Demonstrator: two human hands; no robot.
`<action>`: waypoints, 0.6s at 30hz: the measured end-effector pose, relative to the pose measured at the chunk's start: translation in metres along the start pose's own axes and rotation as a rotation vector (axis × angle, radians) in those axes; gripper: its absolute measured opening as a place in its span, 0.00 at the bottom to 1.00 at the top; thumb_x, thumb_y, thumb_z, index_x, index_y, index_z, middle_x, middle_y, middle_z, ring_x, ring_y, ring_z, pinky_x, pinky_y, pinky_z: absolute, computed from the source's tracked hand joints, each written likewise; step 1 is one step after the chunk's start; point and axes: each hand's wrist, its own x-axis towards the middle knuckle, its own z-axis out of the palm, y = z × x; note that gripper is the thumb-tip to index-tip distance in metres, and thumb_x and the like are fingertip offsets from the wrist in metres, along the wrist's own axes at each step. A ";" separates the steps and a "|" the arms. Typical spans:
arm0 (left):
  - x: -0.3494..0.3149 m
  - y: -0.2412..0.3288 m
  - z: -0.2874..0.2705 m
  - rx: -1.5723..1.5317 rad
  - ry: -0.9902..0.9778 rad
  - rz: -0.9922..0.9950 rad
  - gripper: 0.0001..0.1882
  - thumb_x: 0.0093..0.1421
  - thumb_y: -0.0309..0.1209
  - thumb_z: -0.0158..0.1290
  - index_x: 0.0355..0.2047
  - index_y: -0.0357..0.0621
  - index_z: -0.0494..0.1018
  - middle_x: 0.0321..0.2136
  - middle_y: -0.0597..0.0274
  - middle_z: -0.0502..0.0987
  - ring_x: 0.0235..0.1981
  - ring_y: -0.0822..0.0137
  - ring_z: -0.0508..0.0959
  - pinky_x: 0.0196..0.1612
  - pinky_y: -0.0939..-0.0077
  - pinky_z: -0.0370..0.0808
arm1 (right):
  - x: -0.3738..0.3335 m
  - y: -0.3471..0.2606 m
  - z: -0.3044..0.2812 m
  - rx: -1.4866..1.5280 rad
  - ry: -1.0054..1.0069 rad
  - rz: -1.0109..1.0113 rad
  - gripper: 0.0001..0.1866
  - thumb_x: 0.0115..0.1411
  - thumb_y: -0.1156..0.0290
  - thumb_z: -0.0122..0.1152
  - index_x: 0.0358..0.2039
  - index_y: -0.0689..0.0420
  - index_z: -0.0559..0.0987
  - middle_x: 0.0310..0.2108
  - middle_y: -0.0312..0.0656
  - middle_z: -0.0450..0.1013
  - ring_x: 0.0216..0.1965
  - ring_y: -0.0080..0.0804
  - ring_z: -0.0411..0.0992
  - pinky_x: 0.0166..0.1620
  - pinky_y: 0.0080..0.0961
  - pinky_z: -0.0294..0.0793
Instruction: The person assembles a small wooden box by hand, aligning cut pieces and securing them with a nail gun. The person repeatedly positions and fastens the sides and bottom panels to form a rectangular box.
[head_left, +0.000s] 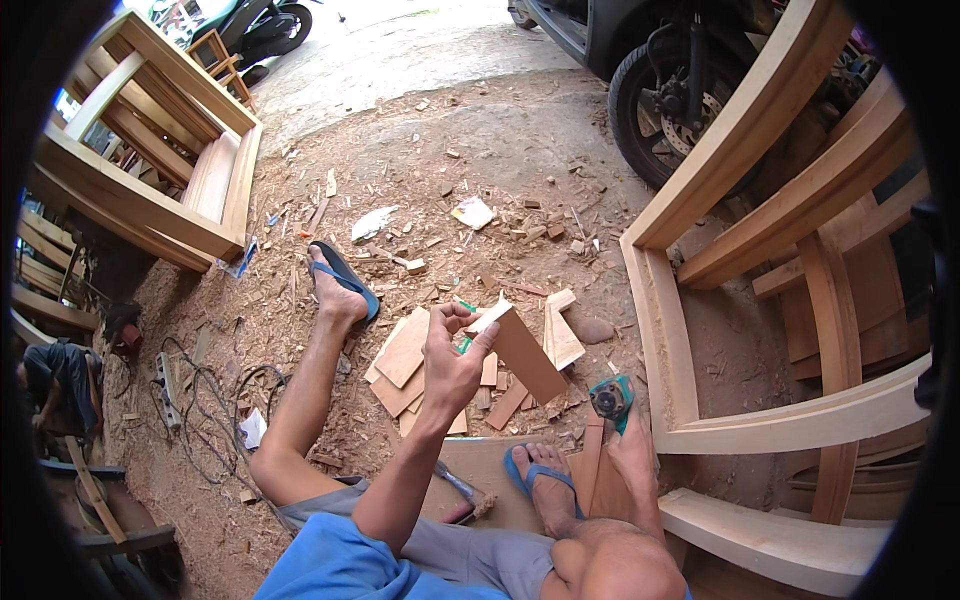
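Observation:
Raised in front of me, my left hand (455, 358) pinches a thin flat wooden board (527, 352) between thumb and fingers. The board is tilted, with its pale edge up and its brown face turned to the right. At the lower right, my right hand (634, 452) is wrapped round a teal hand-held power tool (612, 398) with a dark round head. The tool is apart from the board; its exact kind I cannot make out. Below the raised board lies a pile of wooden offcuts (403, 358), and a notched pale wood piece (562, 335) rests beyond it.
Wooden frames stand on the left (150, 190) and close on the right (665, 330). A hammer-like tool (456, 484) lies near my lap. Cables run by a power strip (170, 390). Shavings cover the ground; a motorbike wheel (650, 115) stands behind. Another person (60, 385) sits far left.

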 end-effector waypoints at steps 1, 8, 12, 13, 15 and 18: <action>-0.001 0.003 -0.006 0.053 0.038 0.023 0.20 0.60 0.31 0.63 0.45 0.40 0.64 0.39 0.54 0.78 0.41 0.69 0.76 0.45 0.72 0.73 | 0.000 0.001 0.011 -0.031 -0.017 0.037 0.35 0.56 0.75 0.60 0.63 0.69 0.61 0.40 0.66 0.71 0.44 0.65 0.71 0.47 0.53 0.70; -0.004 0.011 -0.023 0.251 0.129 0.272 0.18 0.59 0.27 0.64 0.42 0.37 0.66 0.35 0.54 0.79 0.38 0.69 0.77 0.44 0.75 0.75 | -0.015 0.013 0.054 -0.167 -0.081 0.119 0.43 0.53 0.77 0.65 0.67 0.69 0.55 0.42 0.61 0.70 0.45 0.59 0.71 0.47 0.49 0.70; -0.004 0.012 -0.020 0.282 0.135 0.302 0.18 0.59 0.26 0.63 0.42 0.37 0.66 0.35 0.53 0.79 0.37 0.69 0.78 0.42 0.75 0.75 | -0.018 0.012 0.066 -0.204 -0.078 0.076 0.44 0.53 0.74 0.67 0.67 0.69 0.56 0.41 0.60 0.70 0.44 0.59 0.71 0.47 0.48 0.71; -0.004 0.012 -0.019 0.253 0.122 0.240 0.18 0.59 0.29 0.63 0.43 0.38 0.66 0.36 0.54 0.79 0.40 0.68 0.78 0.47 0.71 0.68 | -0.018 0.010 0.067 -0.212 -0.086 0.076 0.44 0.53 0.74 0.67 0.67 0.68 0.56 0.41 0.60 0.71 0.44 0.59 0.72 0.47 0.48 0.71; -0.009 0.012 -0.016 0.186 0.083 0.121 0.20 0.58 0.34 0.64 0.45 0.42 0.67 0.40 0.57 0.80 0.44 0.65 0.76 0.57 0.63 0.54 | -0.017 -0.001 0.062 -0.231 -0.107 0.087 0.44 0.53 0.73 0.68 0.67 0.68 0.57 0.41 0.60 0.71 0.43 0.59 0.72 0.47 0.48 0.71; -0.010 0.009 -0.010 0.221 0.123 0.267 0.17 0.59 0.27 0.64 0.41 0.36 0.66 0.33 0.53 0.80 0.35 0.69 0.78 0.39 0.75 0.75 | -0.004 -0.028 0.035 -0.270 -0.196 0.078 0.43 0.53 0.69 0.70 0.66 0.67 0.60 0.42 0.59 0.72 0.44 0.58 0.72 0.49 0.47 0.71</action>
